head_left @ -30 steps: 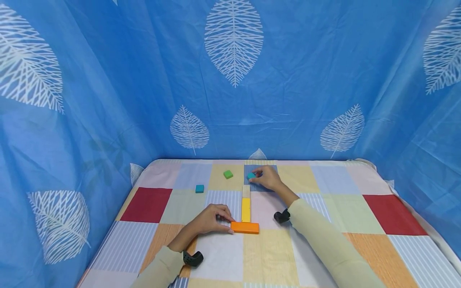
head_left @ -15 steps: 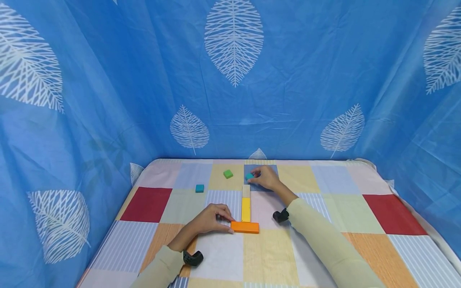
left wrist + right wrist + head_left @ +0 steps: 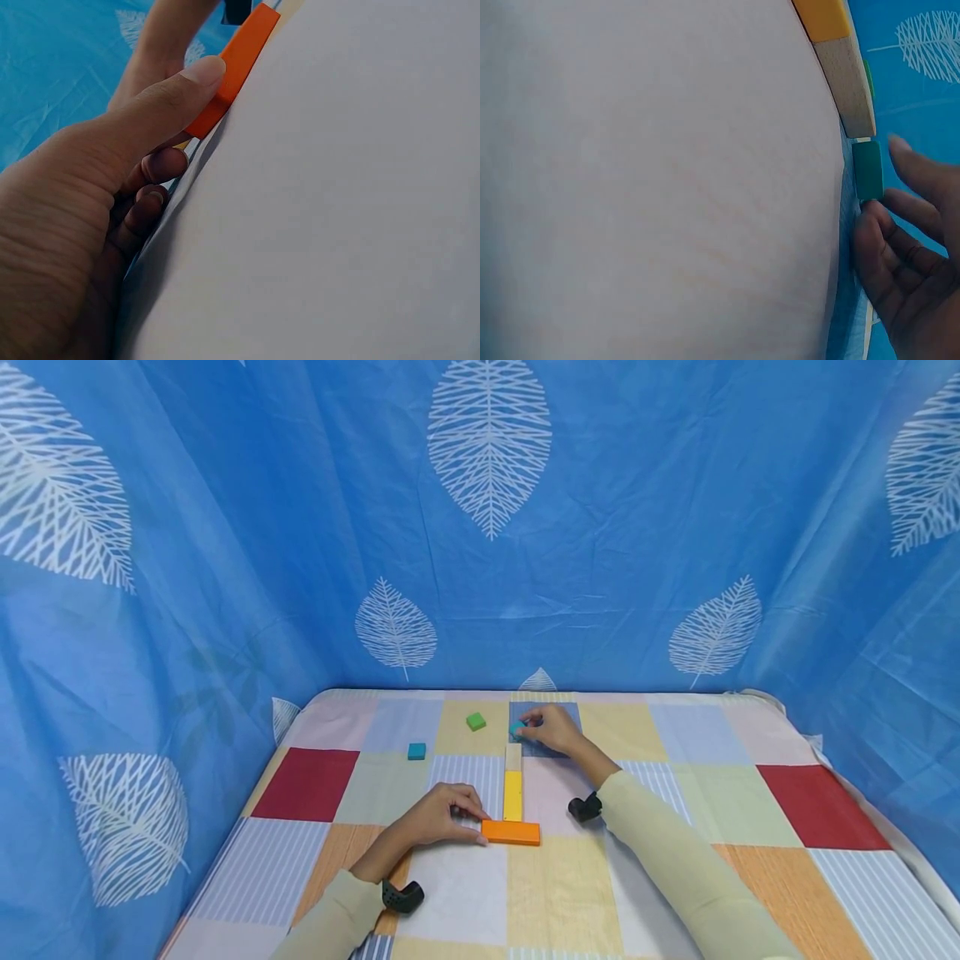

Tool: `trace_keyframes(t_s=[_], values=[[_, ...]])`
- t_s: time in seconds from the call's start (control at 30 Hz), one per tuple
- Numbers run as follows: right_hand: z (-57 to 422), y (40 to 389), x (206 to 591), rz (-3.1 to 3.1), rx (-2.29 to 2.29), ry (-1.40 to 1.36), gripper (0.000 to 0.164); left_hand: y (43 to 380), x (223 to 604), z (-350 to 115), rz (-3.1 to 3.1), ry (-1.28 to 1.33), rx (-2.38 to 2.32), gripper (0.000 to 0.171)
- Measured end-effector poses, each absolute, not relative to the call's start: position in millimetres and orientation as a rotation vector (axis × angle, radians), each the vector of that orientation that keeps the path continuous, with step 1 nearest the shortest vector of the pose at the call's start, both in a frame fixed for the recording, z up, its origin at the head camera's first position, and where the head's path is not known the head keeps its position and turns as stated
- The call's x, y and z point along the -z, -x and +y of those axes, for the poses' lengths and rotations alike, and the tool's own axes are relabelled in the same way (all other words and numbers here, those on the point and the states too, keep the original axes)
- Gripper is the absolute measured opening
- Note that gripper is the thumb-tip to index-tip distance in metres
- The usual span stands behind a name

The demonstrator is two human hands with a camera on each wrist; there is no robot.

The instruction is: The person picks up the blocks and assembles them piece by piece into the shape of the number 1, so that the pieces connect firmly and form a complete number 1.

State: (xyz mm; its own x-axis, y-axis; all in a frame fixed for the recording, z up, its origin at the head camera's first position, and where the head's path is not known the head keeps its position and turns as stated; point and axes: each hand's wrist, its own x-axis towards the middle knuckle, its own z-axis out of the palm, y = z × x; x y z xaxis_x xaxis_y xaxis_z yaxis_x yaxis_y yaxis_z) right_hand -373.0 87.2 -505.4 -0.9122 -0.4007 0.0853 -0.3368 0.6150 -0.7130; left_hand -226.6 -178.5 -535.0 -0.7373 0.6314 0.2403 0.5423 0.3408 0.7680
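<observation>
Has slid the teal block (image 3: pixel 516 729) leftward with the right hand (image 3: pixel 553 730) over the last second — across the blue patch (image 3: pixel 534 749) and slightly closer to the person. Has brought it from off to the right of the bare-wood block (image 3: pixel 513 757) almost into line with that block's far end. Has drawn the right wrist's black device (image 3: pixel 585 807) a touch left as well — only slightly.
</observation>
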Motion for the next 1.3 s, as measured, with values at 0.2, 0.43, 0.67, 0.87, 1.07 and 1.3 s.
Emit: trace_keyframes(t_s=[0.2, 0.43, 0.67, 0.87, 1.07, 1.3], values=[[87, 374, 506, 2.663, 1.353, 0.532, 0.028, 226, 537, -177, 2.512, -1.037, -1.351, 0.026], [85, 376, 507, 2.637, 1.417, 0.490, 0.023, 221, 525, -174, 2.504, -1.021, -1.368, 0.026], [84, 375, 507, 2.613, 1.454, 0.413, 0.022, 210, 504, -172, 2.473, -1.012, -1.388, 0.024], [83, 372, 508, 2.596, 1.470, 0.325, 0.021, 210, 504, -171, 2.485, -1.027, -1.386, 0.024], [80, 371, 510, 2.616, 1.469, 0.306, 0.020, 210, 505, -170, 2.496, -1.020, -1.396, 0.024], [79, 369, 512, 2.621, 1.463, 0.281, 0.019, 210, 505, -171, 2.483, -1.037, -1.391, 0.025]])
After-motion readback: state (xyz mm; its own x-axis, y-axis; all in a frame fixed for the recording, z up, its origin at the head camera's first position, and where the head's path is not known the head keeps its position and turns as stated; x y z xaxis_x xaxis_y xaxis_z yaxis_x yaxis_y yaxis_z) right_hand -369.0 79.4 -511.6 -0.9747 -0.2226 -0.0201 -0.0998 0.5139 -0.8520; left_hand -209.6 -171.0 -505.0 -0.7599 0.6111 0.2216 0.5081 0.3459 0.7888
